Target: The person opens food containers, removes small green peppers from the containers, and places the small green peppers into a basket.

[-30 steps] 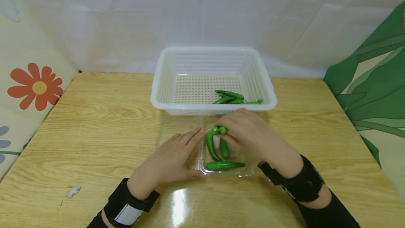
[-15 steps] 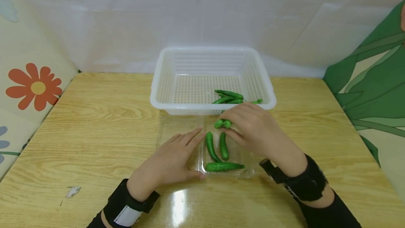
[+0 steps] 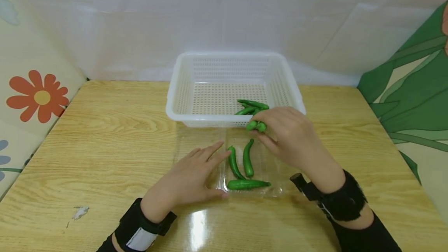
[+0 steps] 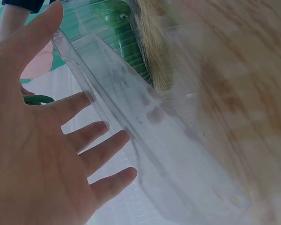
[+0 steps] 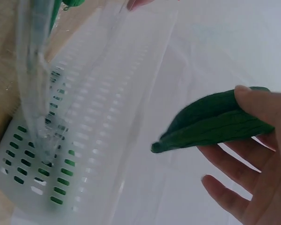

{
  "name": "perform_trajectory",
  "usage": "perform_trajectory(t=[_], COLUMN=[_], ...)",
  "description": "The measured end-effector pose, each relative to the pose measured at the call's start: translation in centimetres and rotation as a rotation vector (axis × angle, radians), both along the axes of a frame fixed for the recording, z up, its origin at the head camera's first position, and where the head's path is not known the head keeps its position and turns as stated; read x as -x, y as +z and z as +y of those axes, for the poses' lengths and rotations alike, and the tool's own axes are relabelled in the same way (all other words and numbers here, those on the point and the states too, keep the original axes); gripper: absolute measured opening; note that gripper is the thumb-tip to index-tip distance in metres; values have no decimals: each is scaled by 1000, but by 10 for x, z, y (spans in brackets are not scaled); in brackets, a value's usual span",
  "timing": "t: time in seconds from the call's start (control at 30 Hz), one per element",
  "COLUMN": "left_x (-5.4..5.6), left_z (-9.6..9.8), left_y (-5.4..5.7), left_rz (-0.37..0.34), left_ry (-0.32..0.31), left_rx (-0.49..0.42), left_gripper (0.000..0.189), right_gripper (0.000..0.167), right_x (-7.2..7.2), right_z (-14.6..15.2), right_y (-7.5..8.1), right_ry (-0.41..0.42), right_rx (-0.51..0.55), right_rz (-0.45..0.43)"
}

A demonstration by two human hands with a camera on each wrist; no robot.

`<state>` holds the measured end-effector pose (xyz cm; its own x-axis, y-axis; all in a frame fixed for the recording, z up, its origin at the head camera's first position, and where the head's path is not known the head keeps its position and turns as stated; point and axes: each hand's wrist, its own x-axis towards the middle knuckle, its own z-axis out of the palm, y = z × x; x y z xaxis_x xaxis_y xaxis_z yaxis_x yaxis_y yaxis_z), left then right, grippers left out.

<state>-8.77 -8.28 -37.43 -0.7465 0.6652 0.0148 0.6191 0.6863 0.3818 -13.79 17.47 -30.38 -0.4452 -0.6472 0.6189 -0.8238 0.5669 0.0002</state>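
Two green peppers [image 5: 210, 127] pinched in right hand [image 3: 288, 137] — left hand [image 3: 189, 173] apart at eight o'clock, fingers spread, touching clear tray [image 3: 261, 171].

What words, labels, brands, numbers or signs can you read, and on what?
No text can be read in any view.
White patch on the left wrist strap: no legible lettering.
Pale marks on the right wrist strap: too small to tell whether they are text.
Green peppers, clear plastic clamshell box and white plastic basket: no lettering shows.
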Motion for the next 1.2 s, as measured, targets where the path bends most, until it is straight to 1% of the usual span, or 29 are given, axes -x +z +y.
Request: perform_trajectory(t=[0.13, 0.3, 0.57, 1.0, 1.2], left_x=[0, 0, 1, -1, -1], left_z=[0, 0, 0, 2, 3], left_y=[0, 2, 4, 3, 3], left_rz=[-12, -10, -5, 4, -1], left_ry=[3, 9, 13, 37, 34], left_rx=[9, 20, 20, 51, 53], left_gripper=[98, 99, 98, 97, 98], right_gripper=[32, 34, 29, 26, 26], right_x=[6, 17, 33, 40, 41], right_z=[1, 6, 16, 21, 23], right_y=[-4, -13, -26, -35, -36], right_ry=[-40, -96, -170, -276, -338], right_rx=[23, 30, 57, 52, 64], right_rz=[12, -6, -54, -130, -154])
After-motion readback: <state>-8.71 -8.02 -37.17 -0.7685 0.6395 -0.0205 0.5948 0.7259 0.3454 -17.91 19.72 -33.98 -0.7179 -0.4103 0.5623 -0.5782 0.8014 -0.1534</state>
